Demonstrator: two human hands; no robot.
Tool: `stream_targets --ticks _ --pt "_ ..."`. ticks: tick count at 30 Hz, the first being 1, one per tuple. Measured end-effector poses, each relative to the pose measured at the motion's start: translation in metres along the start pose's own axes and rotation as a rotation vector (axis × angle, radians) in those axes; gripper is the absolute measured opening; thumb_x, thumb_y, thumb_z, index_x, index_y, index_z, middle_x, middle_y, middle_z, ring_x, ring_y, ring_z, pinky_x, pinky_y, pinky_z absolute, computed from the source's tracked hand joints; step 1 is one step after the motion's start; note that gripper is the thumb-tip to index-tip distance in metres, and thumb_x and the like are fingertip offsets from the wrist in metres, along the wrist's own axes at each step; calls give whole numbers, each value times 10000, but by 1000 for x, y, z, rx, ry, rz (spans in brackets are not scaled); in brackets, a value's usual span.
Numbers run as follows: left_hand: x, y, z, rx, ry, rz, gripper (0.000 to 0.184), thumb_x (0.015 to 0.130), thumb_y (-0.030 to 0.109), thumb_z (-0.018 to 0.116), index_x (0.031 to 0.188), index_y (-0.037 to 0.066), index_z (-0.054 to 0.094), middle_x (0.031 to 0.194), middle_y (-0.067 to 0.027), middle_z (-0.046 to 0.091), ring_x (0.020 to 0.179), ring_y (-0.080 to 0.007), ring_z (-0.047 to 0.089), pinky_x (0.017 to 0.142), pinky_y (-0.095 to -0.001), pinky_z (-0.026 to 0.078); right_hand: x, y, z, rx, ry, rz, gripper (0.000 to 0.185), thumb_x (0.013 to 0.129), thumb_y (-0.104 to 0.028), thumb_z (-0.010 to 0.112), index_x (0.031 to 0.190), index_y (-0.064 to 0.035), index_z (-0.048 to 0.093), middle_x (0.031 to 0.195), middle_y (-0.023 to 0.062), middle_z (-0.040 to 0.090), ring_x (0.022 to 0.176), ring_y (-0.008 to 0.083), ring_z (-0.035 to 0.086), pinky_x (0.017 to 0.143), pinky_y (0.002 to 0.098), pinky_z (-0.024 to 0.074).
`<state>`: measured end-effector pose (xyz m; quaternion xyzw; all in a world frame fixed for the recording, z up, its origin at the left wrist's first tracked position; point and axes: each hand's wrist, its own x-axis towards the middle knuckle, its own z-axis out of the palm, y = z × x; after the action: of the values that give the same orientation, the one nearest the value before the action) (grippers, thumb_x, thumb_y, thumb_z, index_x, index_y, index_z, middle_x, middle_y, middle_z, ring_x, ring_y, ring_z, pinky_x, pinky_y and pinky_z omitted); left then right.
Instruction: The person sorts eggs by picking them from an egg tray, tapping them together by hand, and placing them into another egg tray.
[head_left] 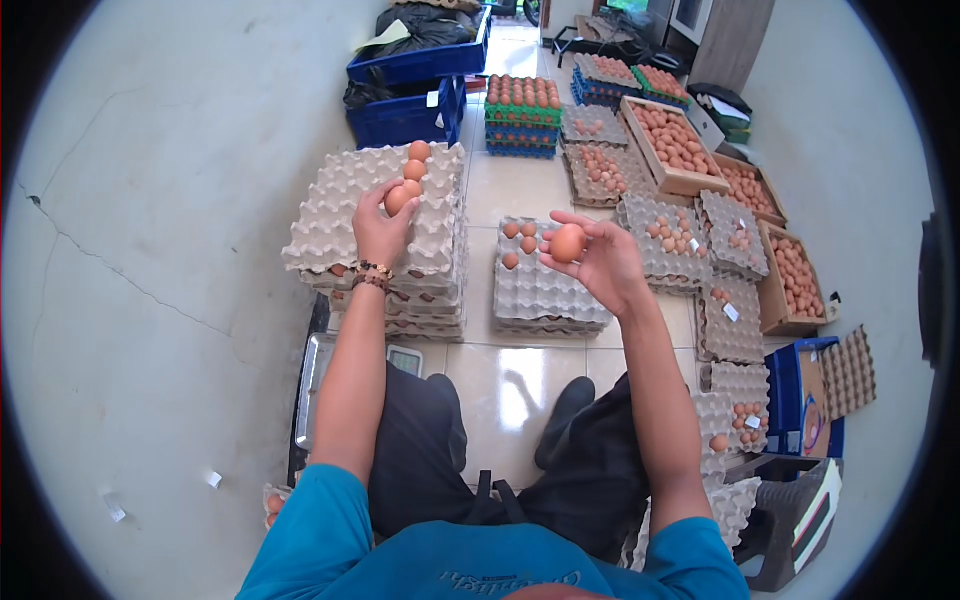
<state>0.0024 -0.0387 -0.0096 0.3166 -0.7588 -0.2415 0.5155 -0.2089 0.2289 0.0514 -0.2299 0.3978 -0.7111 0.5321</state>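
My left hand [381, 226] is over the tall stack of grey egg trays [335, 200] on the left. Its fingers are closed round a brown egg [398, 201] at the top tray, with more brown eggs [415, 170] in a line just beyond it. My right hand [608, 262] is turned palm up and holds another brown egg [568, 243] on its fingers. It is above the right side of a lower stack of grey egg trays [550, 290], whose top tray has several eggs [511, 261] at its left end.
Wooden crates of eggs [680, 180] and part-filled trays [665, 250] line the right side. Green and blue plastic trays [522, 118] of eggs stand ahead. Blue bins [405, 118] are at the back left. A scale [406, 360] sits by my left leg, and a grey plastic stool [780, 520] is near right.
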Motion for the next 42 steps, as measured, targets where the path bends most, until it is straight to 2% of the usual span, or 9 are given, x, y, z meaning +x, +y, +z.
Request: stream_targets --ticks 7,10,13,18,21,27,31,37,42 --pt "-9 10 2 149 -98 -218 325 754 201 792 1052 92 721 1005 -140 714 985 -301 656 848 -405 516 5 10 3 37 4 14 552 937 -256 420 1336 125 439 1182 266 563 1004 333 638 924 459 564" --pt "-8 6 4 181 -109 -191 306 768 189 777 1045 79 708 1044 -149 701 972 -309 661 827 -405 520 8 15 3 16 8 27 544 951 -277 413 1322 120 454 1179 261 557 1004 328 637 919 458 566" --pt "-10 28 2 404 58 84 343 798 197 776 1099 54 697 1068 -138 709 912 -212 685 773 -328 531 12 21 3 21 28 45 538 964 -304 430 1309 107 467 1160 242 560 1005 320 634 920 457 564" --pt "-46 113 13 -279 -493 -26 397 835 174 765 1203 54 678 1103 -117 695 913 -144 665 773 -270 547 18 38 9 42 83 56 522 981 -383 470 1279 44 503 1132 194 569 1003 283 624 887 429 552" --pt "-64 128 28 -250 -671 81 481 809 194 780 1251 49 654 1105 -136 691 947 -216 675 758 -308 567 27 52 11 0 106 47 572 1012 -400 388 1317 75 478 1209 168 591 1080 310 613 967 423 507" --pt "-66 104 43 -627 -723 -174 481 820 85 774 1264 0 610 1141 -121 682 1086 -191 645 857 -319 567 22 51 22 109 61 41 670 991 -509 391 1377 37 445 1288 225 528 1170 304 561 994 433 465" --pt "-44 94 19 -795 -581 -327 515 821 18 765 1286 0 544 1184 -127 640 1129 -180 617 955 -316 528 16 34 21 59 15 29 761 986 -533 387 1455 66 351 1361 279 486 1241 341 524 1037 460 447" --pt "-9 58 -39 -838 -381 -378 512 857 11 731 1326 -7 526 1184 -118 625 1126 -177 606 963 -302 509 14 15 2 -81 130 -11 654 1006 -495 341 1263 76 531 1164 236 628 1034 295 653 951 403 512" --pt "-1 8 -65 -472 -260 -260 478 866 29 715 1314 -9 554 1179 -103 635 1044 -172 643 911 -293 536 14 4 -15 -138 227 -37 631 1000 -491 352 1235 54 567 1117 203 648 994 273 656 919 384 517"
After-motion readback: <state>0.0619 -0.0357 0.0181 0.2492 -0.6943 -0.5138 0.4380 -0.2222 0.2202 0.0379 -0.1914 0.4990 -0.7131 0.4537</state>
